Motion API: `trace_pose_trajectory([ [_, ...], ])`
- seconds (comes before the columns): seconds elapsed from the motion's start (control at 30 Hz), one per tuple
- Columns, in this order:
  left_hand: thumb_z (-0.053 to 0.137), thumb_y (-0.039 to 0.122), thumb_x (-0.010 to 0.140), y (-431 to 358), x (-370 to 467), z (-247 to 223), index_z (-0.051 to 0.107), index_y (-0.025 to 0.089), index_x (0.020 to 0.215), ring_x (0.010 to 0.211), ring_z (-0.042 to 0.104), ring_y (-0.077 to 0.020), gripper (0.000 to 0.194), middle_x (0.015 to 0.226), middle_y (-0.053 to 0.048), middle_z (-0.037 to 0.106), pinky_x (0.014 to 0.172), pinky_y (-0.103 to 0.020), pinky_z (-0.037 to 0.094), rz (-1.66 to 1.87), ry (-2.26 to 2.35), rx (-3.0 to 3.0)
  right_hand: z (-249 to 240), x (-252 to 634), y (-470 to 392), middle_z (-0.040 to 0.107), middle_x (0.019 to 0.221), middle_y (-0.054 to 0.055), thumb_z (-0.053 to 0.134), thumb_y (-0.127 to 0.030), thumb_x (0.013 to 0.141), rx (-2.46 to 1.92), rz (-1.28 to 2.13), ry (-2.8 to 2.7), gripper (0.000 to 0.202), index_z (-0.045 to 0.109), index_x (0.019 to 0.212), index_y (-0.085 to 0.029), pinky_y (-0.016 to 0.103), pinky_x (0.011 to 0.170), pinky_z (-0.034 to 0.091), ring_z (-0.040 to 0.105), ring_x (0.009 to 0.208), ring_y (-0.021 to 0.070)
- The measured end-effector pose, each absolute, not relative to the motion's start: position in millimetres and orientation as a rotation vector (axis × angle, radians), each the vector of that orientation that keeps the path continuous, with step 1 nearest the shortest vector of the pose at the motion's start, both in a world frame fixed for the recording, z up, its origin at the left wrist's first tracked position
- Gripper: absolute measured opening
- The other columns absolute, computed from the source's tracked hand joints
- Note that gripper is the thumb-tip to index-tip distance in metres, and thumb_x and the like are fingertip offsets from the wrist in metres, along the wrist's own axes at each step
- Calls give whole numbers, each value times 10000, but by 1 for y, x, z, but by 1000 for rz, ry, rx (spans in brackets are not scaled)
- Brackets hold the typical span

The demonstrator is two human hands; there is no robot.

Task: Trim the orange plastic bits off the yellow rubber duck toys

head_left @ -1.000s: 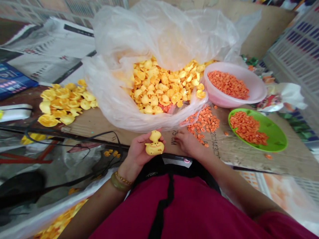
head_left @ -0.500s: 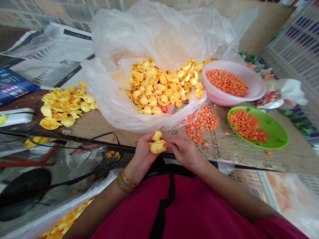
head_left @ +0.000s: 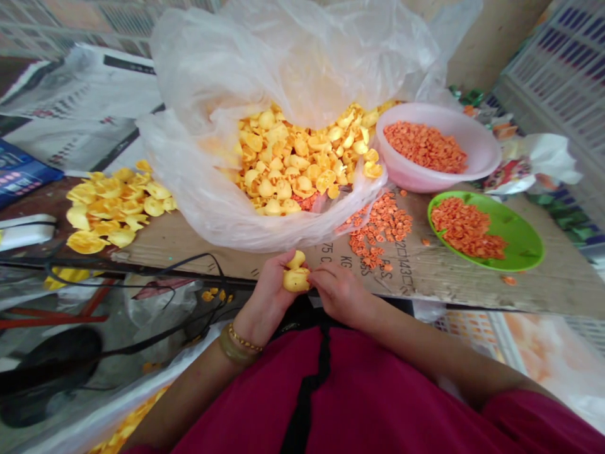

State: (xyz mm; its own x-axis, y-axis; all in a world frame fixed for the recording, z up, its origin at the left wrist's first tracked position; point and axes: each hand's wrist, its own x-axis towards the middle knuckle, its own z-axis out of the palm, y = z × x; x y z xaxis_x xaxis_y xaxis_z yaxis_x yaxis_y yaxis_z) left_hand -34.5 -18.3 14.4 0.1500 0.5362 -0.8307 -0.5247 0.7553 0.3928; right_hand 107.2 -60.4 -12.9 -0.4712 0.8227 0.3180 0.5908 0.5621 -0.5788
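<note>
My left hand is closed around a yellow plastic toy duck, made of a small round part above a larger one with a dark dot on it. At the duck's right end my right hand has its fingertips pinched together, touching it; whatever they hold is hidden. Just beyond my hands a clear plastic bag lies wide, full of yellow half shells. Small orange pieces are scattered on the cardboard to the right of the bag.
A pink bowl and a green dish hold more orange pieces on the right. Further yellow shells lie at the left, near newspaper and a black cord. The cardboard's front edge is close to my body.
The right fingertips have moved left against the duck's end, covering the orange bit that showed there. My view has shifted slightly; the left hand keeps its hold.
</note>
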Motion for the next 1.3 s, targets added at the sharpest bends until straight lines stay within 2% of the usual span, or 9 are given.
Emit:
trace_pose_trajectory([
  [0.17,454,206,924,-17,-31,19,539,142,647,451,524,-111,297,546,-12,545,461,-218,435,766,1284,63,-1,111,-58,688,783,81,476,-192,941,-1402,693,-2272,232,685,846,-160,267,652,477,623,708,173],
  [0.27,484,183,915,-18,-27,20,531,140,662,430,518,-102,261,538,5,538,441,-203,429,782,1322,138,16,113,-59,699,844,102,519,-124,864,-1496,692,-2539,162,677,899,-126,283,650,473,638,732,196],
  [0.4,489,209,916,-16,-20,18,524,140,651,409,521,-109,276,530,7,534,410,-204,427,765,1339,236,21,110,-62,690,913,127,540,-88,776,-1427,679,-2678,224,646,973,-76,301,665,484,643,798,226],
  [0.57,500,213,895,-16,-8,17,522,144,645,407,521,-104,261,526,3,539,396,-192,428,763,1314,325,10,109,-69,682,869,143,570,-121,776,-1525,647,-2580,179,644,934,-79,299,640,461,633,767,229],
  [0.67,568,205,841,-16,-4,15,541,145,673,421,536,-116,181,531,-2,558,395,-196,444,766,1282,402,6,131,-70,691,821,96,569,-140,830,-1505,768,-2459,98,661,856,-120,256,630,436,625,716,179],
  [0.77,565,224,828,-16,-4,12,595,134,777,470,582,-149,108,572,-26,595,404,-223,476,759,1237,389,-1,167,-65,684,742,44,509,-174,919,-1695,738,-2161,229,673,760,-153,217,646,417,614,696,134],
  [0.97,489,302,854,-18,-6,9,630,109,906,550,632,-209,245,621,-78,622,489,-329,547,756,1043,247,-23,195,-49,692,896,86,567,-318,906,-2223,435,-2008,224,729,830,-184,277,724,436,624,832,201],
  [1.13,480,295,847,-25,-10,8,648,96,948,609,655,-239,279,646,-101,649,569,-392,572,771,981,241,-26,186,-37,675,908,119,613,-188,841,-2043,350,-2133,99,695,818,-137,328,810,443,607,905,241],
  [1.3,481,270,831,-27,-14,4,668,93,917,593,651,-233,271,655,-105,662,539,-362,558,790,982,228,-5,169,-42,648,673,5,626,-194,848,-1472,806,-1676,120,658,736,-171,226,609,457,593,628,130],
])
